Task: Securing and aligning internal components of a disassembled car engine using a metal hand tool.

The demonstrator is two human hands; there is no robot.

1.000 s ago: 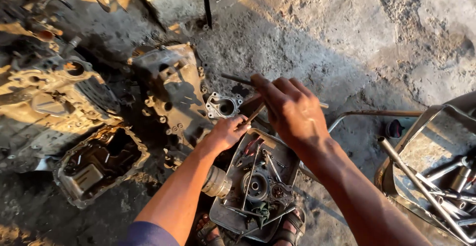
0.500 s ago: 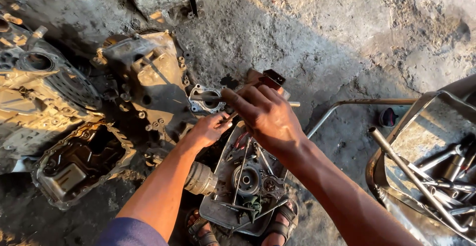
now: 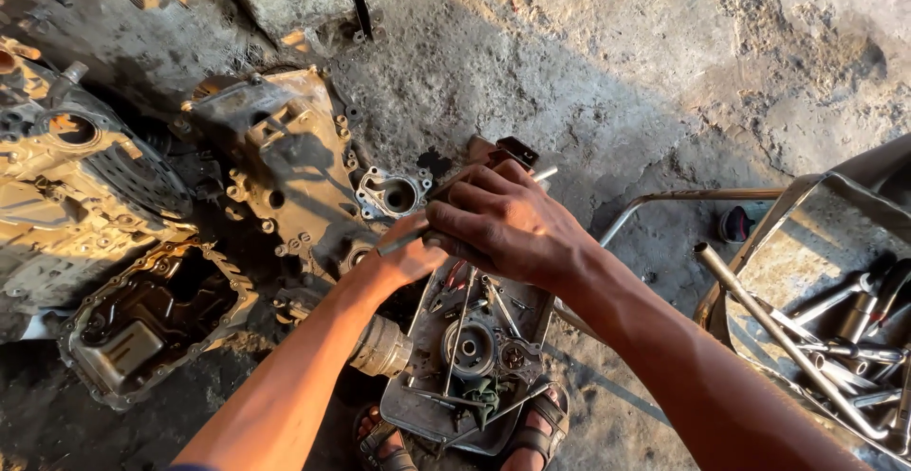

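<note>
A thin metal rod (image 3: pixel 474 207) is clenched in the right hand (image 3: pixel 508 224), its bright tip jutting out at two o'clock. The left hand (image 3: pixel 406 258) is closed around the rod's lower end, just beneath the right. Both are held above a flat, greasy metal housing (image 3: pixel 470 357) with a round hub, propped between sandalled feet (image 3: pixel 536 433). At nine o'clock, an oily, ribbed engine casing (image 3: pixel 285 167) and a dark, bolt-rimmed pan (image 3: pixel 152 319) lie on the rough, cracked concrete floor (image 3: pixel 617 73). At four o'clock, a dented metal tray (image 3: pixel 816 205) is filled with shiny tools. Bare floor is left open at twelve o'clock.
</note>
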